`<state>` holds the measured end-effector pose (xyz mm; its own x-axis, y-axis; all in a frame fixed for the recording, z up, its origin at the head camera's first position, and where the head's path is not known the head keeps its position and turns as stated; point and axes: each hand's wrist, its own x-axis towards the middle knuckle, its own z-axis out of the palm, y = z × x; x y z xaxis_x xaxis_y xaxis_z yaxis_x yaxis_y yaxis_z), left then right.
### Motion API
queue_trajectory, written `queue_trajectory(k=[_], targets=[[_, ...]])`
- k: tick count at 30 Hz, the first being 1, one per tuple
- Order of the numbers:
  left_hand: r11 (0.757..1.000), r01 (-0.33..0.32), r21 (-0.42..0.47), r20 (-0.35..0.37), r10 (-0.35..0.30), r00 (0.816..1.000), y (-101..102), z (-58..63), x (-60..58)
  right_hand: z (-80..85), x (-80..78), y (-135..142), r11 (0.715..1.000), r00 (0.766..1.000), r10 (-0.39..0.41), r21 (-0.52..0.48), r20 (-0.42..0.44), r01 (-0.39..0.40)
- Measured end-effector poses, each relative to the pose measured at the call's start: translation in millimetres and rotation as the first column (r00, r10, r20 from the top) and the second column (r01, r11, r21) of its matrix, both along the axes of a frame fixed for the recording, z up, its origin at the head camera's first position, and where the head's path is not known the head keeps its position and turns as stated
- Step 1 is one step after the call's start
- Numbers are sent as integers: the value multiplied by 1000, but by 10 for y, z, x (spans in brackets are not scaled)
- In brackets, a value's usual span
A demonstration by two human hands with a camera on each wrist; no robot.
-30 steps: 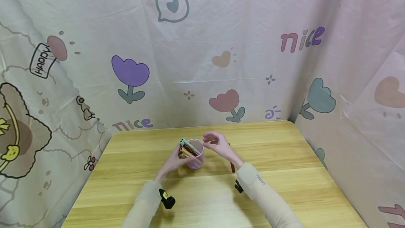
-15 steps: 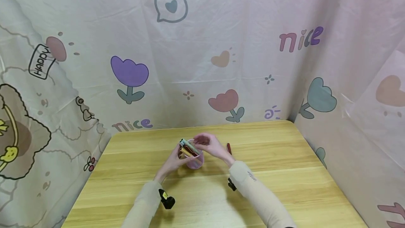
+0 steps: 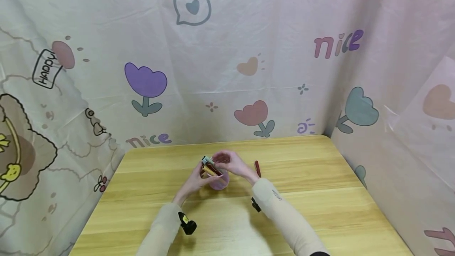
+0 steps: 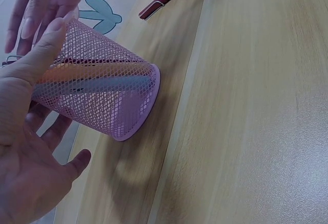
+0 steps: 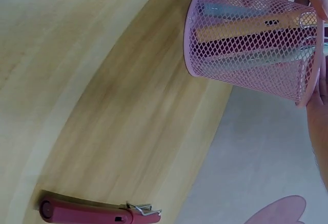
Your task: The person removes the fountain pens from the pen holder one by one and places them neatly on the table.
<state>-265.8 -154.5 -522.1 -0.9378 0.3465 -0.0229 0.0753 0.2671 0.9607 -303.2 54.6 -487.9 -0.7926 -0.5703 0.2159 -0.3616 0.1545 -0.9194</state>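
A pink mesh pen holder [image 3: 221, 181] leans to the left over the table in the head view. My left hand [image 3: 193, 180] grips its left side, thumb in front and fingers behind. Several pens stand inside, among them an orange pen [image 5: 251, 28], a dark red pen [image 5: 246, 43], a blue pen [image 5: 230, 9] and a pale green pen [image 5: 256, 59]. At the holder's mouth is my right hand [image 3: 234, 165], bent fingertips right by the pens' upper ends; I cannot tell whether they pinch one. Another red pen [image 3: 257, 168] lies on the table, right of my right hand.
The wooden table [image 3: 320, 192] reaches back to a patterned cloth [image 3: 213, 50] hung behind it and at both sides. A black wrist camera [image 3: 187, 223] sits on my left sleeve.
My right hand has moved left from beside the holder to over its mouth, uncovering more of the red pen on the table. The left hand and holder have stayed put.
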Motion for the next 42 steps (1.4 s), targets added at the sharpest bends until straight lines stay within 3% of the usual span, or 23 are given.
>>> queue_trajectory(k=[7,14,42], targets=[[1000,-1,4,4,1,1000,13,7,-3,62,-16,-52,995,1000,30,94,0,-29],[1000,-4,4,12,4,1000,14,21,10,74,-30,-93,981,997,34,194,-62,-22],[1000,-11,-22,12,11,1000,0,1,-18,93,-106,-169,943,992,78,331,-103,-40]])
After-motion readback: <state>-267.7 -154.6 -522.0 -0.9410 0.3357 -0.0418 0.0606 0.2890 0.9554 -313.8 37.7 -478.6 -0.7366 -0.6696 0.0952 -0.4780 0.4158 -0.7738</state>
